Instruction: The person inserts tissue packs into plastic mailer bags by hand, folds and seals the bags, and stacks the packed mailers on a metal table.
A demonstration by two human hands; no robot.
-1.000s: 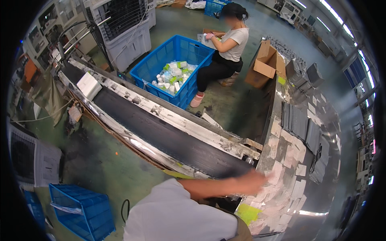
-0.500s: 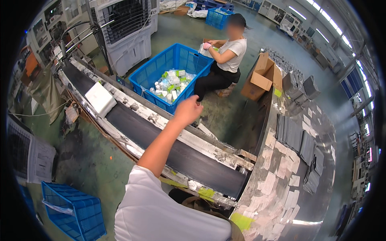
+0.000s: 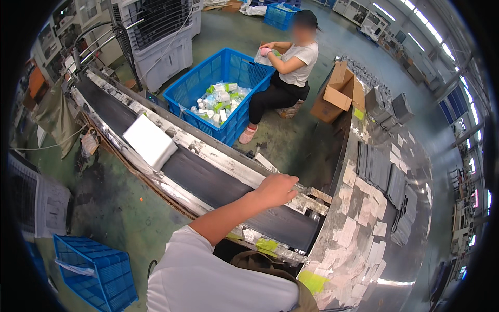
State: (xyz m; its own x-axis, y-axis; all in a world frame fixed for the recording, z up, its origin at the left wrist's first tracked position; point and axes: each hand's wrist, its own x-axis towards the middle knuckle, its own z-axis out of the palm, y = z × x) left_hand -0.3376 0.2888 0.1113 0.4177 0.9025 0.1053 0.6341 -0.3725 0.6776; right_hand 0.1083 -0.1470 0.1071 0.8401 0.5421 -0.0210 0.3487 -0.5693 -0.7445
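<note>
The person's hand (image 3: 278, 188), which a second ago lay low at the right over the paper-strewn metal table (image 3: 364, 244) and then rose high toward the blue crate (image 3: 218, 83), has dropped to the far rail of the conveyor belt (image 3: 208, 182), just right of centre. The white box (image 3: 149, 141) on the belt has ridden from the upper left toward the middle (the whole view has tilted too). Which hand it is cannot be told.

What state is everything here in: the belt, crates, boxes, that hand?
Conveyor belt: carrying one white box, lying flat.
Large blue crate: open, partly filled with packets.
Small blue crate: open, holding little.
Cardboard box: flaps open.
Left hand: resting on the belt's far rail.
</note>
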